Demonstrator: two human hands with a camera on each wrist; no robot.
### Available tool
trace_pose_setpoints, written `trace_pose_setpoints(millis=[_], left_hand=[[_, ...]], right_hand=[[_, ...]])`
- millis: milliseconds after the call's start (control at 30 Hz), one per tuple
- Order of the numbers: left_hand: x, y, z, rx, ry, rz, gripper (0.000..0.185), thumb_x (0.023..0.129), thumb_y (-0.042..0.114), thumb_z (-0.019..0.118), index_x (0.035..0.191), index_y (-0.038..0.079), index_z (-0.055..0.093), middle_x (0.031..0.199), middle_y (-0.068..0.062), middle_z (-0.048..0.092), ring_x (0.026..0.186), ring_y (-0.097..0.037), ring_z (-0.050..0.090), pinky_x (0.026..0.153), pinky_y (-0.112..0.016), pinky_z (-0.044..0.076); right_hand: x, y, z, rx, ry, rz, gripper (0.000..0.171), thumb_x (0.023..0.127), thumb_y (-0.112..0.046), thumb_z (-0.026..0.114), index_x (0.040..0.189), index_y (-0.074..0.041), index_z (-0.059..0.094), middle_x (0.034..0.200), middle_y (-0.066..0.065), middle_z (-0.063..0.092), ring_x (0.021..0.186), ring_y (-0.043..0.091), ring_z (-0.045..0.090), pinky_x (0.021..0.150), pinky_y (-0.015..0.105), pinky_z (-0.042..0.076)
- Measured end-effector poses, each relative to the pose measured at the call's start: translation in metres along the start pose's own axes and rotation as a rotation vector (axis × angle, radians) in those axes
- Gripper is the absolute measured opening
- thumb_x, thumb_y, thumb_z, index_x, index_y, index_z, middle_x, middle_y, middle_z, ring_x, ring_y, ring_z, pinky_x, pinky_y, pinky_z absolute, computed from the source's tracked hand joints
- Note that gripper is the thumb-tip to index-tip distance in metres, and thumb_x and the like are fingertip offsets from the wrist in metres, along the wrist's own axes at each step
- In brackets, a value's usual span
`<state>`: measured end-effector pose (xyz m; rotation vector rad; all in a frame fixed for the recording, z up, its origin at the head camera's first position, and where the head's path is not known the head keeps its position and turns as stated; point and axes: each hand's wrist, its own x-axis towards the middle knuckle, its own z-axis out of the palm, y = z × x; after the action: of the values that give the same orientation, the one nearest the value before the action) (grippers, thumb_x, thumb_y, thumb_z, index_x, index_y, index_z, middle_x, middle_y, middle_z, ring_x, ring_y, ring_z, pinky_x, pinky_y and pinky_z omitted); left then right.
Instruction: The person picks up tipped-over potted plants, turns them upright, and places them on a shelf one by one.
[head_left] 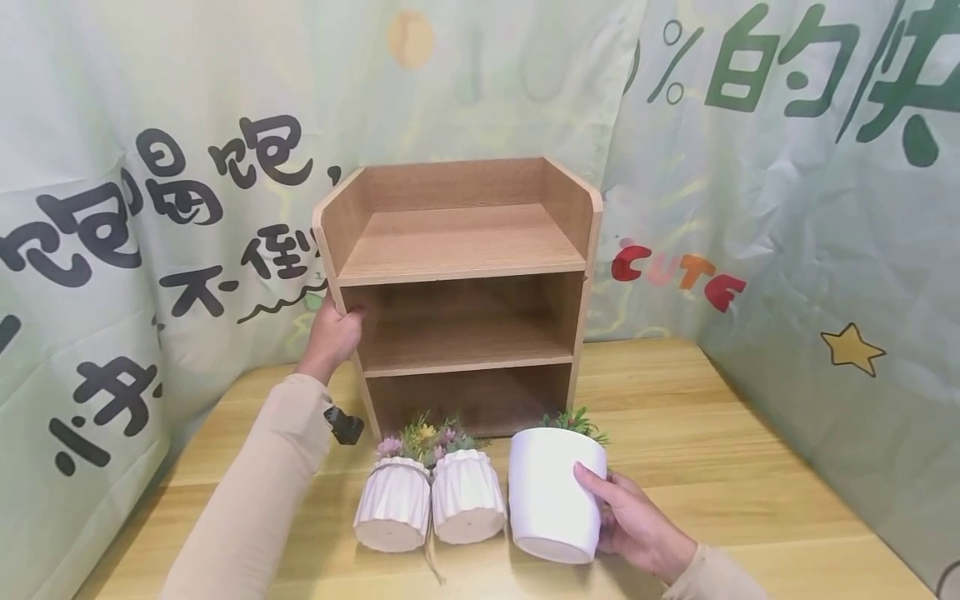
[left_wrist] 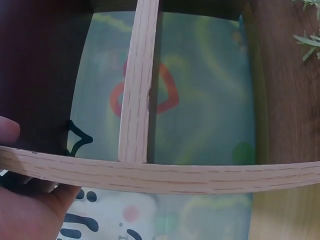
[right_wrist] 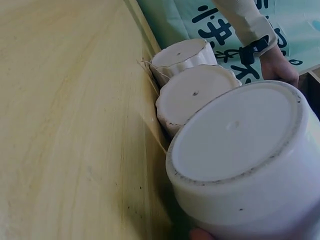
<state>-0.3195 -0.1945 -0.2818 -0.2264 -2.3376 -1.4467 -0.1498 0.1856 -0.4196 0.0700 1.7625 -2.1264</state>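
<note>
Steadying the wooden shelf [head_left: 457, 283] at frame centre, left hand [head_left: 333, 333] grips its side panel, right hand [head_left: 637, 521] clasps the tipped white pot [head_left: 551, 492] lower centre; shelves bare, all three pots apparently unplaced.

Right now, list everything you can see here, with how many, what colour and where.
wooden shelf unit: one, light brown, three open levels, upright at the back middle of the table
smooth pot: one, white, lying on its side in front of the shelf, right of the ribbed pots, green leaves at its mouth
ribbed pots: two, white, lying on their sides side by side in front of the shelf, small pink and yellow flowers at their mouths
table: one, pale wood, under everything
backdrop cloth: pale green with dark characters, red and orange letters and a yellow star, behind and to both sides
left hand: one, beige sleeve, grips the shelf's left side panel
right hand: one, beige sleeve, holds the smooth pot
</note>
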Motion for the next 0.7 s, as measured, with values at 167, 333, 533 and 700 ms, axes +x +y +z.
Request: trace_pose_setpoints(millis=[167,333,533,700], left_hand=[[-0.002,-0.002,0.001,-0.001,0.001,-0.007,0.061,0.093,0.011,0.048,0.15,0.008,0.027,0.147,-0.024,0.038,0.134,-0.038,0.033,0.112,-0.051,0.022],[-0.003,-0.002,0.001,0.001,0.005,-0.003,0.059,0.093,0.011,0.047,0.149,0.006,0.027,0.145,-0.025,0.039,0.134,-0.039,0.033,0.112,-0.051,0.022],[-0.002,-0.004,0.003,0.011,0.012,0.01,0.057,0.092,0.009,0.046,0.146,0.001,0.03,0.142,-0.028,0.041,0.133,-0.042,0.035,0.111,-0.052,0.023],[-0.003,-0.007,0.006,-0.01,0.041,-0.017,0.057,0.091,0.008,0.046,0.145,0.0,0.032,0.143,-0.027,0.041,0.133,-0.041,0.035,0.112,-0.052,0.022]], right_hand=[[-0.003,0.0,0.0,-0.047,0.014,-0.027,0.074,0.099,-0.041,0.05,0.138,0.009,0.013,0.11,0.013,0.058,0.095,0.025,0.062,0.082,0.048,0.052],[-0.006,0.002,0.002,-0.075,0.076,-0.05,0.078,0.097,-0.041,0.053,0.14,0.01,0.012,0.112,0.017,0.057,0.095,0.025,0.062,0.081,0.047,0.052],[-0.008,0.002,0.003,-0.07,0.142,-0.064,0.079,0.096,-0.039,0.056,0.142,0.008,0.011,0.116,0.018,0.05,0.097,0.026,0.06,0.082,0.048,0.052],[-0.012,-0.003,0.006,-0.073,0.135,-0.1,0.078,0.097,-0.035,0.055,0.143,0.007,0.008,0.12,0.019,0.048,0.099,0.026,0.06,0.083,0.048,0.052]])
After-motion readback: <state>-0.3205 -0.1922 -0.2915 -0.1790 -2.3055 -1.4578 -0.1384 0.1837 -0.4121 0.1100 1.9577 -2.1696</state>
